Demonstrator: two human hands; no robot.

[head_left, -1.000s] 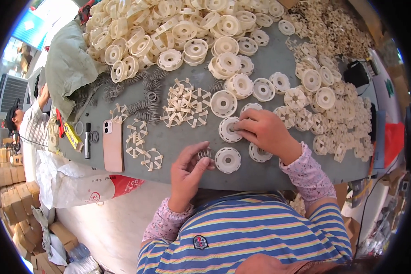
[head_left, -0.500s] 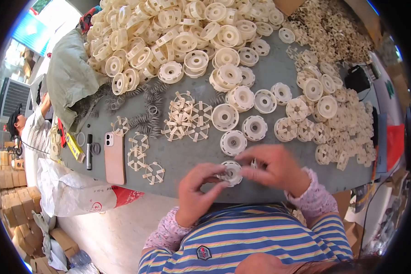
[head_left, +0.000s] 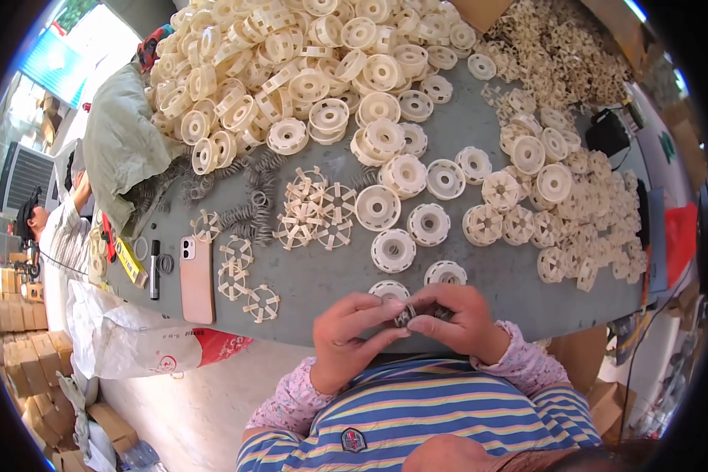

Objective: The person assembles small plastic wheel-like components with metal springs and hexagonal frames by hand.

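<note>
Head view: pinching grey coil springs [head_left: 403, 317] between left hand [head_left: 349, 330] and right hand [head_left: 466, 321]. Apparently separating them; likely needing gentle pulling next.

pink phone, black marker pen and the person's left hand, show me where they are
pink phone [head_left: 197, 282]: head view, middle of its back
black marker pen [head_left: 155, 271]: head view, middle of its barrel
left hand [head_left: 349, 333]: head view, back of the hand

Both hands [head_left: 349, 333] close together, fingers [head_left: 363, 302] bent, thumbs [head_left: 387, 337] pointing inward, forearms [head_left: 289, 396] converging
</note>
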